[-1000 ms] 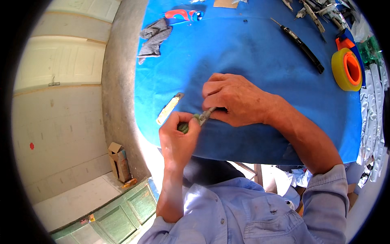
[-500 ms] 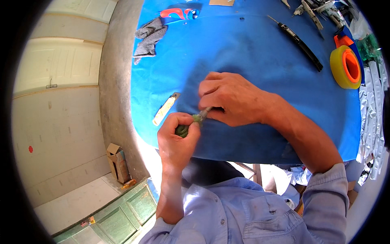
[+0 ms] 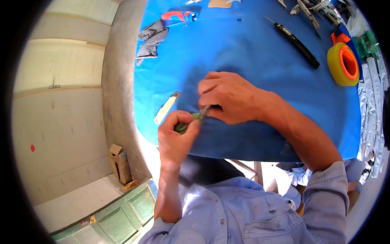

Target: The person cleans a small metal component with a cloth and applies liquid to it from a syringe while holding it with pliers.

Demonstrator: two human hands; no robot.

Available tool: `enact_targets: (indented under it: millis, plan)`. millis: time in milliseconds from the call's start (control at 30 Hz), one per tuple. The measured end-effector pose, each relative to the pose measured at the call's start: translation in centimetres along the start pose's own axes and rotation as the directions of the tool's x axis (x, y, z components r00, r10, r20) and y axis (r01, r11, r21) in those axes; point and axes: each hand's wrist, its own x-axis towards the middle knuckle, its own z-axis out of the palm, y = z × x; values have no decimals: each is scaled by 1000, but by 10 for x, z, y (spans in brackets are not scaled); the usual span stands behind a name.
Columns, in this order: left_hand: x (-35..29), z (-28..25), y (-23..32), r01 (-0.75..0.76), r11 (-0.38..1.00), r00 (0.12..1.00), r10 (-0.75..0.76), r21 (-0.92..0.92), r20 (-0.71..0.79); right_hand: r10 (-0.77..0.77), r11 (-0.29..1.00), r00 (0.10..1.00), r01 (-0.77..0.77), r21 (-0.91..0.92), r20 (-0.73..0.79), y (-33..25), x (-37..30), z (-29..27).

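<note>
Near the table's front edge, my left hand (image 3: 174, 140) is closed around a small green object (image 3: 181, 128) that looks like a coil or bundle; most of it is hidden in the fist. A narrow greyish piece (image 3: 204, 110) sticks out of its upper right end. With bent fingers, my right hand (image 3: 235, 99) pinches the other end of that piece, so the two hands are joined by it. The right fingertips are partly hidden behind the knuckles. Just left of my hands lies a utility knife (image 3: 166, 108) with a pale yellowish handle.
A blue cloth (image 3: 243, 44) covers the table. At the far left are a grey glove (image 3: 152, 38) and a red-and-blue tool (image 3: 178, 16). A black soldering-iron-like tool (image 3: 296, 44), a tape dispenser (image 3: 344, 65) and silvery strips (image 3: 369, 118) lie to the right.
My hands keep the same hold on the green object and its greyish piece, with only tiny finger shifts. The whole view has moved slightly.
</note>
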Motion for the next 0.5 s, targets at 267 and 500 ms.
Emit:
enact_targets:
  millis: [267,500]
  plan:
    - [0,1,0,-5,1000,1000,4,18,9,-1,1000,1000,1,16,-13,1,-1,3]
    - [10,-7,8,169,986,984,-169,2,51,-6,1000,1000,6,0,-7,0,0,1]
